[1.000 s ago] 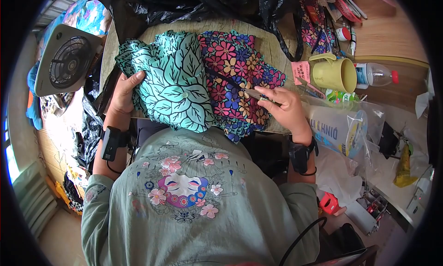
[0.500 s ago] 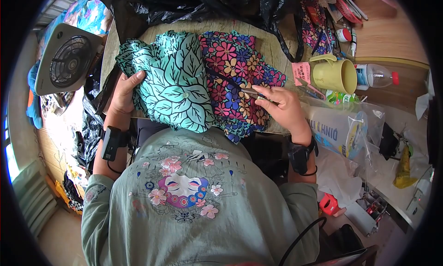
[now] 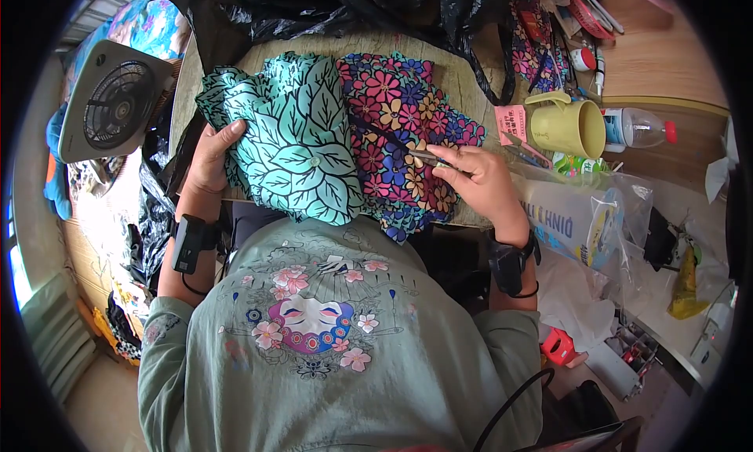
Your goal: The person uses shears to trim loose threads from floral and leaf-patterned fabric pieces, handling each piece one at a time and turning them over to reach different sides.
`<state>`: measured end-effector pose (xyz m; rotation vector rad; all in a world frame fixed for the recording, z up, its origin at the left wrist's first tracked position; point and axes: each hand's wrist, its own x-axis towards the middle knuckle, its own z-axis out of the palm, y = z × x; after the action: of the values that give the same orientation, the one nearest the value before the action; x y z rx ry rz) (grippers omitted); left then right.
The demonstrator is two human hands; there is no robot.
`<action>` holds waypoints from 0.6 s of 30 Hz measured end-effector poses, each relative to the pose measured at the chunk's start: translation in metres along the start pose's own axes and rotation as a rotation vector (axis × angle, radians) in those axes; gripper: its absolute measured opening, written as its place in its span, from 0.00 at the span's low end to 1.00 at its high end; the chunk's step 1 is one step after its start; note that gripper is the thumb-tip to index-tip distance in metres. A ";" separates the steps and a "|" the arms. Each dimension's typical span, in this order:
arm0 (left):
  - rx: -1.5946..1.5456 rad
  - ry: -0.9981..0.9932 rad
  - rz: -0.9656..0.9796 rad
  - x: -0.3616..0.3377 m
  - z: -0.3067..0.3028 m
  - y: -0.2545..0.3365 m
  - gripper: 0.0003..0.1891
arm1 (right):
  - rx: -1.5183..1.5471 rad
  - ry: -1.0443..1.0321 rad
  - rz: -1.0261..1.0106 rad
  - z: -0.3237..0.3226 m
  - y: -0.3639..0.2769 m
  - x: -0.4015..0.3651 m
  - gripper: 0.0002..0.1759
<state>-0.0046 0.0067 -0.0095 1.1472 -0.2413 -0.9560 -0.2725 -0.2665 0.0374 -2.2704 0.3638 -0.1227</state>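
I'm counting two cloths lying on the tabletop (image 3: 464,82), touching: one teal leaf-print cloth (image 3: 298,146) and one floral cloth (image 3: 396,111). The left hand (image 3: 210,158) is gripping the teal cloth's left edge, fingers curled over it. The right hand (image 3: 480,187) is pinching one thin metal tool (image 3: 426,157) against the floral cloth, with fingers hiding most of it. One yellow mug (image 3: 571,128) and one bottle (image 3: 637,128) are standing right of them.

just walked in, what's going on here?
A person sits at a wooden table with two fabrics on it. The left hand holds the edge of a teal leaf-print fabric piece. The right hand has a pinch grip on a small metal cutting tool, whose tip rests on the multicoloured floral-print fabric beside it. A yellow plastic mug stands to the right.
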 end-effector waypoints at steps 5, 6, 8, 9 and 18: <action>-0.001 0.003 -0.006 0.000 -0.002 0.000 0.24 | -0.034 0.009 -0.013 -0.002 -0.004 0.002 0.17; -0.007 0.011 -0.006 0.000 0.002 0.001 0.23 | -0.042 0.015 -0.018 -0.002 -0.004 0.003 0.17; -0.020 0.028 -0.007 -0.001 0.006 0.003 0.22 | -0.050 0.020 -0.024 -0.002 -0.004 0.003 0.16; -0.021 0.028 -0.007 -0.001 0.006 0.003 0.22 | -0.068 0.025 -0.033 -0.001 -0.003 0.002 0.16; -0.017 0.027 -0.017 -0.001 0.004 0.002 0.22 | 0.058 0.032 -0.104 0.007 -0.001 -0.007 0.20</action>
<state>-0.0068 0.0051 -0.0052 1.1470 -0.2014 -0.9553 -0.2776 -0.2582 0.0339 -2.2319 0.2561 -0.2207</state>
